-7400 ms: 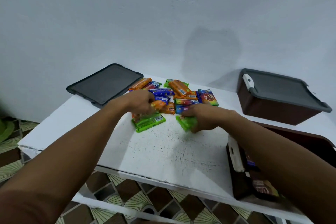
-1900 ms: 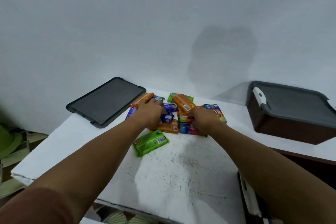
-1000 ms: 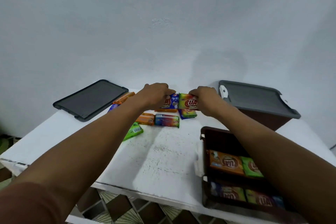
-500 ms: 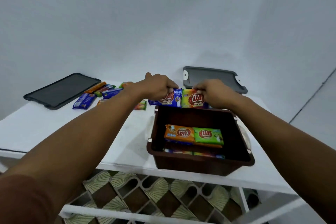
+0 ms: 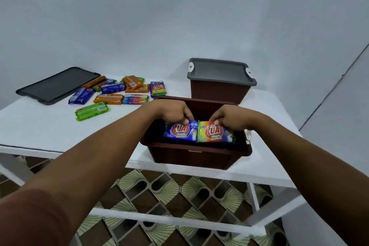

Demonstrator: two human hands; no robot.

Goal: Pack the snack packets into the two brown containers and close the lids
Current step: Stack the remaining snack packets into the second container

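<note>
1. Against half a second ago, the two held packets have been brought down from the far rim into the open box point(image 5: 199, 149). The orange and green packets seen inside it then are now covered by them.
2. The open box stands at the near edge of the desk point(image 5: 40, 126). Patterned floor point(image 5: 159, 185) is seen below it through the desk frame.
3. The blue packet point(image 5: 179, 132) is pinched at its far edge by the curled fingers and thumb of the left hand point(image 5: 171, 113). The rainbow packet point(image 5: 214, 135) is pinched in the same way by the right hand point(image 5: 229, 116). The two packets lie face up, side by side and touching, inside the box.
4. The left wall of the box is partly hidden by the left forearm.
5. "KUAT" is read in large letters on both held packets; the smaller print cannot be made out.
6. Farther left on the desk a green packet point(image 5: 91, 111) lies alone. Behind it, loose packets point(image 5: 127, 90) in blue, orange and rainbow are spread out, the nearest just beyond the box's far left corner.
7. A loose lid point(image 5: 58, 85), dark and flat, lies at the far left, just beside those packets.
8. Behind the open box a lidded box point(image 5: 219, 90) stands near the wall, its grey lid point(image 5: 219, 71) on, with a white latch at each end.
</note>
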